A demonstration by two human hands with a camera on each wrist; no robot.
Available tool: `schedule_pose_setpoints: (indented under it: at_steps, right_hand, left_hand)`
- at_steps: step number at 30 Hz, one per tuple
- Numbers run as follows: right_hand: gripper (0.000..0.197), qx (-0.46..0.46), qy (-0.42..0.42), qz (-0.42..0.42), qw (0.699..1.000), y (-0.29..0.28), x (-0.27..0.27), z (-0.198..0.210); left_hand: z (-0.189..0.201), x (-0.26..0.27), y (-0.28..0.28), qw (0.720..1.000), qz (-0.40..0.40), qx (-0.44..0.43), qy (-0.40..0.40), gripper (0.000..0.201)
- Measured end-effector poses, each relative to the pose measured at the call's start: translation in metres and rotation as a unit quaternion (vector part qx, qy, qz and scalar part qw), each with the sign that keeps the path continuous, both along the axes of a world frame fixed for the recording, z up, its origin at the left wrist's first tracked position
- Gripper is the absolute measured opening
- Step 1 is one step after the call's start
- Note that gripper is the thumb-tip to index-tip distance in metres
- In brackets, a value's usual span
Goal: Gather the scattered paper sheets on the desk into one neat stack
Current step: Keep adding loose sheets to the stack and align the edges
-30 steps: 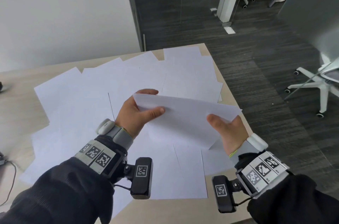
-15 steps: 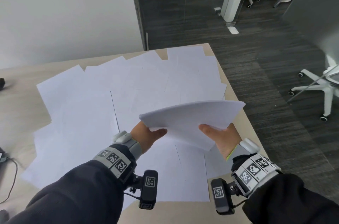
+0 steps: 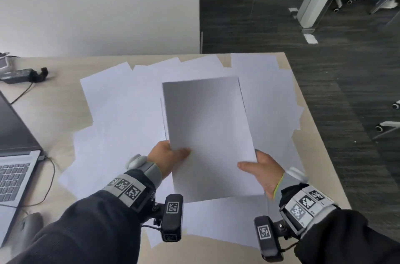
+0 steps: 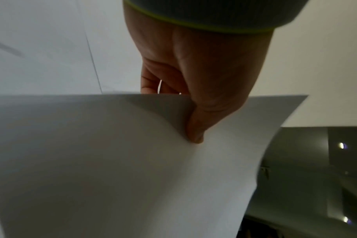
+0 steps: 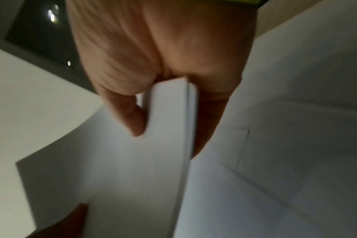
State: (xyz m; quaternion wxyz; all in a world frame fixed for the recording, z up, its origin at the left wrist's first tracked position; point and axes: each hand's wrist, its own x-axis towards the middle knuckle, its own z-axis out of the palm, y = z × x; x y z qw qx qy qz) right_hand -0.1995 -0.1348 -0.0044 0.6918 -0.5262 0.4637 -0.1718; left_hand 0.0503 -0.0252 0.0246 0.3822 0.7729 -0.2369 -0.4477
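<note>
Both hands hold a thin stack of white sheets (image 3: 207, 133) lifted above the desk, long side pointing away from me. My left hand (image 3: 171, 156) pinches its near left edge, thumb on top; in the left wrist view the thumb (image 4: 196, 128) presses the stack (image 4: 132, 169). My right hand (image 3: 258, 167) pinches the near right edge, thumb on top; the right wrist view shows the stack (image 5: 132, 169) clamped between thumb and fingers. Several loose white sheets (image 3: 121, 116) lie scattered and overlapping across the desk (image 3: 54, 101) beneath.
An open laptop (image 3: 15, 155) sits at the desk's left edge with a cable (image 3: 50, 177) beside it. A black charger (image 3: 19, 76) lies at the far left. The desk's right edge (image 3: 318, 144) drops to dark floor with office chairs (image 3: 389, 127).
The held sheets have swung from lying crosswise to pointing lengthwise away from me. Both hands moved nearer and closer together, and my view shifted left so the laptop shows.
</note>
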Motion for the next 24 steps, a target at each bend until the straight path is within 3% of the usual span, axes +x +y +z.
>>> schedule_pose_setpoints:
  at_steps: [2, 5, 8, 12, 17, 20, 24]
  right_hand:
    - [0.026, -0.013, 0.041, 0.014, 0.999, 0.004, 0.012, -0.014]
    - [0.022, -0.027, 0.076, -0.003, 0.997, 0.005, 0.026, -0.031]
    - [0.024, -0.028, 0.106, -0.033, 0.993, 0.0, 0.039, -0.044]
    - [0.023, -0.035, 0.158, -0.052, 0.985, -0.012, 0.043, -0.058]
    - [0.023, -0.045, 0.179, -0.045, 0.982, -0.011, 0.053, -0.063]
    - [0.023, -0.042, 0.195, -0.042, 0.979, -0.011, 0.053, -0.065]
    - [0.022, -0.042, 0.204, -0.041, 0.977, -0.011, 0.053, -0.063]
  left_hand:
    - [-0.01, 0.01, 0.008, 0.999, -0.021, 0.03, -0.021, 0.012]
    - [-0.023, 0.028, 0.022, 0.995, -0.026, 0.057, -0.076, 0.038]
    - [-0.041, 0.055, 0.042, 0.97, 0.005, 0.113, -0.214, 0.044]
    - [-0.057, 0.073, 0.06, 0.926, -0.006, 0.258, -0.275, 0.092]
    - [-0.076, 0.084, 0.061, 0.898, -0.081, 0.327, -0.283, 0.134]
    - [-0.082, 0.085, 0.064, 0.889, -0.102, 0.327, -0.303, 0.137]
    - [-0.082, 0.088, 0.069, 0.903, -0.09, 0.299, -0.294, 0.119]
